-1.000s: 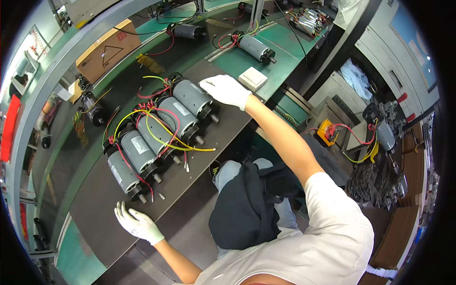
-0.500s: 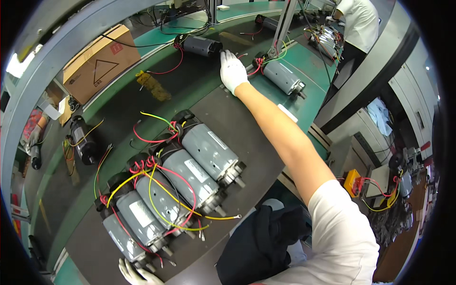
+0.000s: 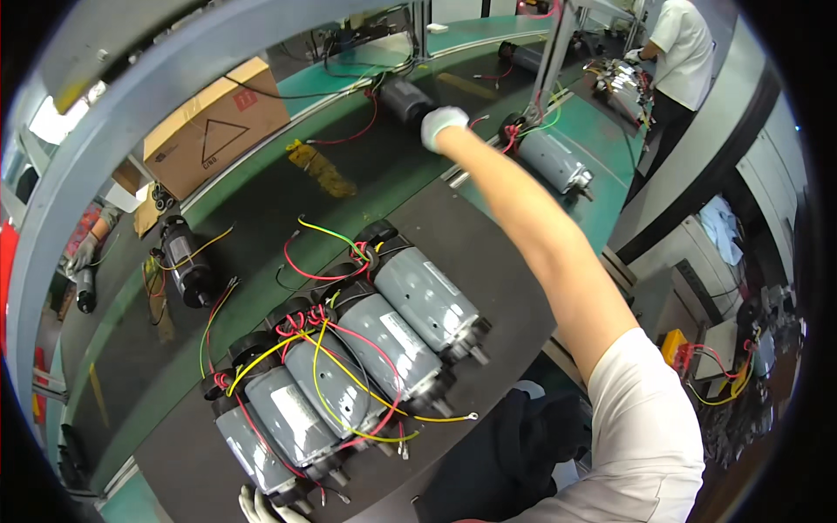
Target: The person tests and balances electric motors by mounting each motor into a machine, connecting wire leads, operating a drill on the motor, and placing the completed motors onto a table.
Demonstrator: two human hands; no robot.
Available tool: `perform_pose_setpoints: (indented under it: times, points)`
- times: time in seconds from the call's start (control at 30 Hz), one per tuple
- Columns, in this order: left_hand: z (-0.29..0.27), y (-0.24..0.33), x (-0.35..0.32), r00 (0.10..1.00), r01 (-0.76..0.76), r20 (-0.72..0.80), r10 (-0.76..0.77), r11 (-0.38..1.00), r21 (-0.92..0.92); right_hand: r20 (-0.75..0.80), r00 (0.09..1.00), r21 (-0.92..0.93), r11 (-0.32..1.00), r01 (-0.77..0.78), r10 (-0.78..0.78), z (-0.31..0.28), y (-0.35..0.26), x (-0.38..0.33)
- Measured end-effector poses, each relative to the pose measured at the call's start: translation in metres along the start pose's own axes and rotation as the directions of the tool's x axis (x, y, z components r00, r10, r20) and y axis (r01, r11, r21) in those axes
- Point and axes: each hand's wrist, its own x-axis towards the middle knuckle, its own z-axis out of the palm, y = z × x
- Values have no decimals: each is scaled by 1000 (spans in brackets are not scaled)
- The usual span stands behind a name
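Several grey cylindrical electric motors point(image 3: 427, 296) lie side by side on a dark board point(image 3: 471, 235), their shafts toward me. Red, yellow and green lead wires point(image 3: 349, 370) run across them. My right hand point(image 3: 443, 126), in a white glove, reaches far across and is closed round the near end of another dark grey motor point(image 3: 403, 98) on the belt; its fingertips are hidden. At the bottom edge my gloved left hand point(image 3: 263, 506) is partly cut off, its fingers stretched out beside the shaft end of the leftmost motor point(image 3: 257, 453).
A curved dark green conveyor belt point(image 3: 261, 187) carries a black motor point(image 3: 186, 261). A cardboard box point(image 3: 214, 131) stands beyond it. Another motor point(image 3: 555, 157) lies on the green table at right, near a metal post point(image 3: 558, 57). A co-worker point(image 3: 680, 52) stands far right; another's gloved hand point(image 3: 83, 251) shows at left.
My right hand has come onto the end of the far motor, which is now turned at a steeper angle. My view has shifted, so the scene sits further right and slightly lower.
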Motion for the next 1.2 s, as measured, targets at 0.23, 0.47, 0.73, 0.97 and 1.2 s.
perform_pose_setpoints:
  times: [0.23,0.47,0.73,0.97,1.2]
  points:
    - [-24,11,-3,1000,-18,-7,18,1000,0,195,973,266,962,68,-123,-48,0,-160]
    - [-32,11,-16,980,-159,-125,157,987,1,251,919,510,848,143,-306,-51,46,-298]
    - [-28,4,-28,954,-218,-217,205,975,-38,202,946,530,841,113,-255,-29,77,-413]
    - [-22,-8,-41,974,-126,-225,-12,800,-586,-163,972,713,702,-3,169,0,108,-589]
    - [-36,150,-46,885,-377,-210,416,374,-847,12,878,418,795,-439,478,52,160,-840]
